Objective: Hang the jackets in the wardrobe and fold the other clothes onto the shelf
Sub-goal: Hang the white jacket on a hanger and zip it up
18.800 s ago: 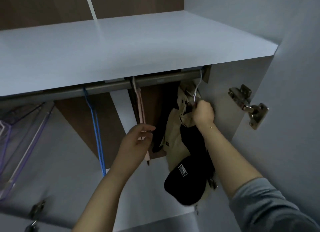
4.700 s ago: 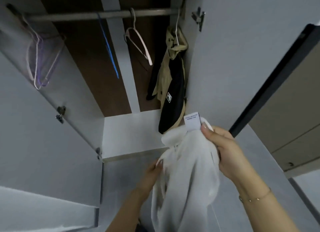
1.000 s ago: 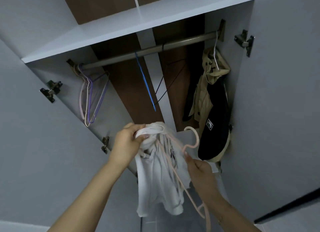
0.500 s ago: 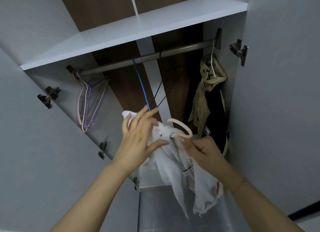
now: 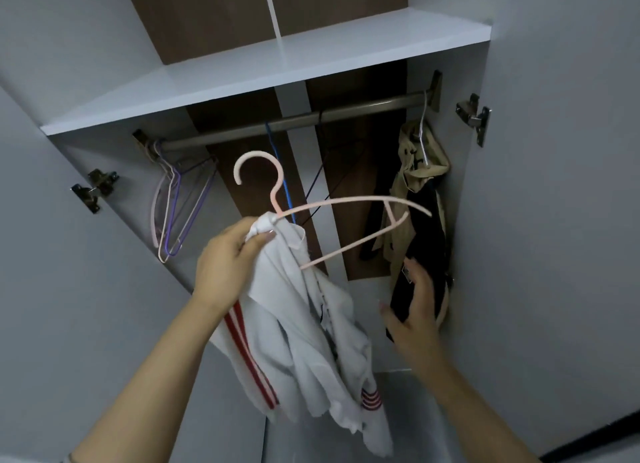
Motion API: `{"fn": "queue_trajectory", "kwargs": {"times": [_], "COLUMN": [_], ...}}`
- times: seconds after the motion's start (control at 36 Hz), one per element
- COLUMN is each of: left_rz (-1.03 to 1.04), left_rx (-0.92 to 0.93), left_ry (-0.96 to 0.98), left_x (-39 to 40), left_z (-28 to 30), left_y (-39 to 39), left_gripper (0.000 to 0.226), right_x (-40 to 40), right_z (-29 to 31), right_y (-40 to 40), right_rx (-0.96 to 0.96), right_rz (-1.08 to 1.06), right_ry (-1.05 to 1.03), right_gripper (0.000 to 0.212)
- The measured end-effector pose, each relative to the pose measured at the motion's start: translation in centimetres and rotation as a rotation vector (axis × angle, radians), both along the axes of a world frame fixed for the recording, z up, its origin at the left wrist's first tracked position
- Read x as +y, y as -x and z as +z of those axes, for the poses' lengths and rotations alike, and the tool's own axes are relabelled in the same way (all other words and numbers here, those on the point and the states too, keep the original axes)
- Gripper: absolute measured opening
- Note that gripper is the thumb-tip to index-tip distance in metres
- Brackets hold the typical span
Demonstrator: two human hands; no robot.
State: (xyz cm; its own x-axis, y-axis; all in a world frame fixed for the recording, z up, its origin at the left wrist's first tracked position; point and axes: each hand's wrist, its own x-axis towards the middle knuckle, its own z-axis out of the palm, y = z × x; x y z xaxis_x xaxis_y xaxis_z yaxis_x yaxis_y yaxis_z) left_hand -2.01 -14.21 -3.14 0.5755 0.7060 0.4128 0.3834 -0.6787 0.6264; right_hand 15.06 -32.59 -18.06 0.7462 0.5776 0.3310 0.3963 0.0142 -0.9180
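Note:
My left hand (image 5: 227,262) grips the collar of a white jacket with red stripes (image 5: 304,341) together with the neck of a pink hanger (image 5: 332,206). One end of the hanger sits inside the jacket; its other arm sticks out bare to the right. The jacket hangs crumpled below my hand. My right hand (image 5: 414,310) is free, fingers spread, just in front of the beige and black jacket (image 5: 420,227) that hangs on a white hanger at the right end of the metal rail (image 5: 304,120).
A white shelf (image 5: 311,61) spans the wardrobe above the rail. Several empty hangers (image 5: 173,213) hang at the rail's left end, a blue one (image 5: 280,172) and dark ones near the middle. Open doors with hinges (image 5: 474,116) flank both sides.
My left hand has raised the hanger and jacket collar toward the rail. My right hand let go of the hanger and moved right and down, toward the hung jacket.

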Motion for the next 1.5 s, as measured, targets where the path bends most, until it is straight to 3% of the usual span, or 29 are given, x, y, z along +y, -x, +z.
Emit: {"fn": "queue_trajectory", "kwargs": {"times": [0.06, 0.14, 0.19, 0.22, 0.28, 0.33, 0.39, 0.5, 0.67, 0.81, 0.89, 1.0, 1.14, 1.28, 1.36, 1.5], "left_rz": [-0.011, 0.001, 0.005, 0.005, 0.027, 0.069, 0.138, 0.210, 0.180, 0.119, 0.037, -0.095, 0.005, -0.014, -0.038, -0.134], "left_rx": [-0.105, -0.212, -0.234, -0.241, -0.251, -0.258, -0.242, -0.188, 0.067, 0.288, 0.318, 0.260, 0.246, 0.034, -0.070, -0.227], "left_ry": [0.094, 0.168, 0.205, 0.221, 0.240, 0.251, 0.269, 0.363, 0.560, 0.594, 0.636, 0.661, 0.418, 0.299, 0.270, 0.292], "left_x": [-0.2, -0.8, -1.3, -1.6, -2.2, -2.6, -2.7, -2.3, -1.3, -0.9, -1.5, -2.6, -3.3, -4.0, -3.5, -2.2], "left_z": [0.5, 1.4, 1.9, 2.1, 2.4, 2.7, 2.8, 2.7, 0.3, -2.5, -3.7, -5.3, -7.5, -6.5, -4.9, -2.3], "left_y": [0.7, 2.1, 3.5, 4.4, 6.2, 8.1, 10.2, 14.6, 21.5, 23.5, 22.2, 18.2, 13.5, 11.2, 10.9, 10.4], "left_gripper": [0.010, 0.019, 0.013, 0.010, 0.013, 0.014, 0.014, 0.015, 0.027, 0.039, 0.035, 0.037, 0.023, 0.009, 0.011, 0.020], "right_x": [0.6, 2.2, 3.6, 4.2, 5.3, 6.6, 7.5, 8.2, 9.7, 11.4, 11.4, 10.4, 8.6, 5.7, 4.4, 3.1], "right_z": [-3.6, -7.2, -9.2, -10.1, -11.5, -12.2, -12.2, -11.0, -6.2, 1.1, 5.2, 9.7, 13.4, 15.0, 15.6, 17.7], "right_y": [2.5, 5.0, 6.5, 7.2, 8.4, 9.4, 9.9, 8.3, 1.2, -1.9, -2.1, -0.8, 1.2, 2.7, 1.9, 2.0], "right_rx": [0.341, 0.678, 0.916, 0.930, 0.853, 0.823, 0.832, 0.723, 0.784, 0.610, 0.443, 0.184, 0.013, -0.126, -0.337, -0.228], "right_rz": [0.158, 0.344, 0.450, 0.490, 0.527, 0.468, 0.431, 0.495, 0.417, 0.385, 0.391, 0.490, 0.539, 0.701, 0.642, 0.719], "right_ry": [0.195, 0.549, 0.657, 0.694, 0.753, 0.717, 0.709, 0.761, 0.525, 0.421, 0.393, 0.385, 0.382, 0.401, 0.424, 0.388], "right_gripper": [0.089, 0.104, 0.101, 0.092, 0.060, 0.011, 0.020, 0.018, 0.016, 0.010, 0.019, 0.033, 0.026, 0.021, 0.010, 0.025]}}
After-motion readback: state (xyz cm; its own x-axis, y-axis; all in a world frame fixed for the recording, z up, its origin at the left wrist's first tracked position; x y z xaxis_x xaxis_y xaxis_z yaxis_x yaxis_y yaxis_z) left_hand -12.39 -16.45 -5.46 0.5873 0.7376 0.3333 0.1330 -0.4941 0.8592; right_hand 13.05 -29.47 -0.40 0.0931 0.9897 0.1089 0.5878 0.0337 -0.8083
